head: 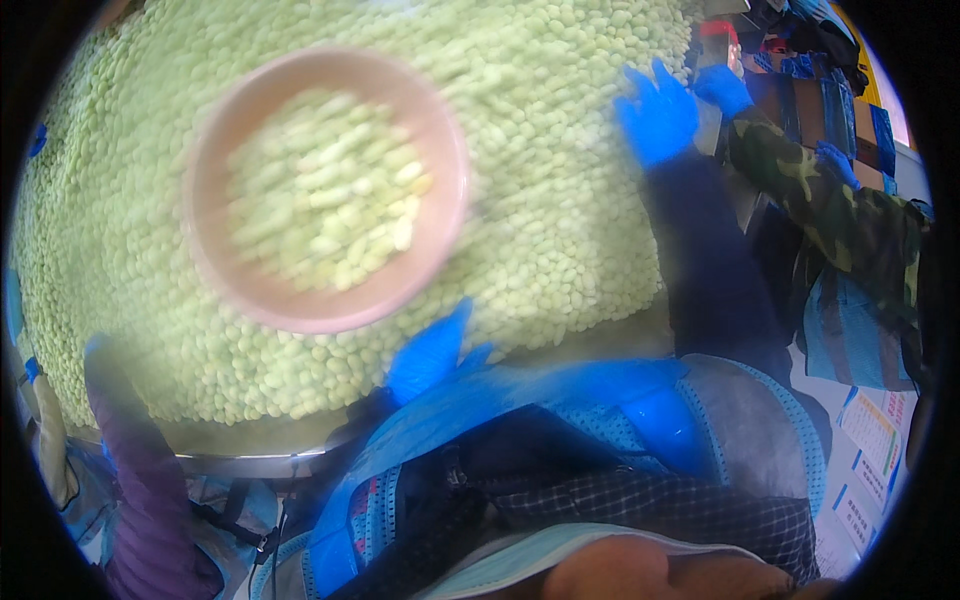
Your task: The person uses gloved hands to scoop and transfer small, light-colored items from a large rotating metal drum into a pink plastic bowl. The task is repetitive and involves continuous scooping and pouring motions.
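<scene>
A round pink plastic bowl holds pale green beans, some yellowish, and sits over a wide, thick spread of similar beans. Its outline is blurred. My left hand, in a blue glove, is at the near edge of the spread, below and right of the bowl and apart from it. Its thumb stands off from the fingers, and nothing shows in it. Over the right side of the beans is my right hand, also blue-gloved, with fingers spread and nothing visible in it.
A metal table edge runs along the near side. A co-worker's purple sleeve reaches in at left. At right are another person's gloved hand and camouflage sleeve, near taped cardboard boxes. Printed sheets lie at lower right.
</scene>
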Demonstrator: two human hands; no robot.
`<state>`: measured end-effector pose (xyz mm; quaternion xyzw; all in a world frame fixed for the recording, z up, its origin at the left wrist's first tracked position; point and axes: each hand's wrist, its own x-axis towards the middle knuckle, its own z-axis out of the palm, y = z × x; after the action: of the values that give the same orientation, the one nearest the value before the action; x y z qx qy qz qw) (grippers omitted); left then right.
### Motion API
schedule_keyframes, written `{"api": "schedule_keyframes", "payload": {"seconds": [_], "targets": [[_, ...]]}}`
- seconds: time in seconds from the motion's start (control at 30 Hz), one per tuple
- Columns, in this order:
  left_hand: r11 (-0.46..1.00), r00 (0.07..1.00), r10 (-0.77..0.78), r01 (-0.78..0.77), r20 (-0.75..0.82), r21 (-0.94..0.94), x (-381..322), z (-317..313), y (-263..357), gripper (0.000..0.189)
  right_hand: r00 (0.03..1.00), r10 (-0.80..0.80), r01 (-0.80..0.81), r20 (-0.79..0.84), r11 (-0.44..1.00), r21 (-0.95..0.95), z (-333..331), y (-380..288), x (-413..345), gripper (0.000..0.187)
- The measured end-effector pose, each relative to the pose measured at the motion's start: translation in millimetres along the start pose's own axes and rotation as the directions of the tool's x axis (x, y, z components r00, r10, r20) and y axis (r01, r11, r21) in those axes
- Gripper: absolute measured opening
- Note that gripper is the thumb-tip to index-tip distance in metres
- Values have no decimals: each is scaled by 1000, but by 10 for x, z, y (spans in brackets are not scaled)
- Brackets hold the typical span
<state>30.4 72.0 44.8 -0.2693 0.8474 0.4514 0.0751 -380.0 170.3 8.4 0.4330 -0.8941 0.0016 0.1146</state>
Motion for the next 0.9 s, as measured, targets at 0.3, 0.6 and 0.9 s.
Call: {"api": "schedule_keyframes", "payload": {"seconds": [0.3, 0.6, 0.9], "targets": [[945, 995, 37, -4, 96, -326, -4, 208, -291, 61, 734, -212, -660, 645, 1, 751, -573, -1393, -1046, 45], [993, 937, -66, 96, 343, -73, 136, -113, -26, 63, 544, -282, -838, 790, -232, 494, -501, -2165, -463, 41], [975, 973, 208, -198, 105, -97, 58, 77, -128, 57, 473, 200, -818, 858, -261, 512, -681, -428, -1229, 42]]}}
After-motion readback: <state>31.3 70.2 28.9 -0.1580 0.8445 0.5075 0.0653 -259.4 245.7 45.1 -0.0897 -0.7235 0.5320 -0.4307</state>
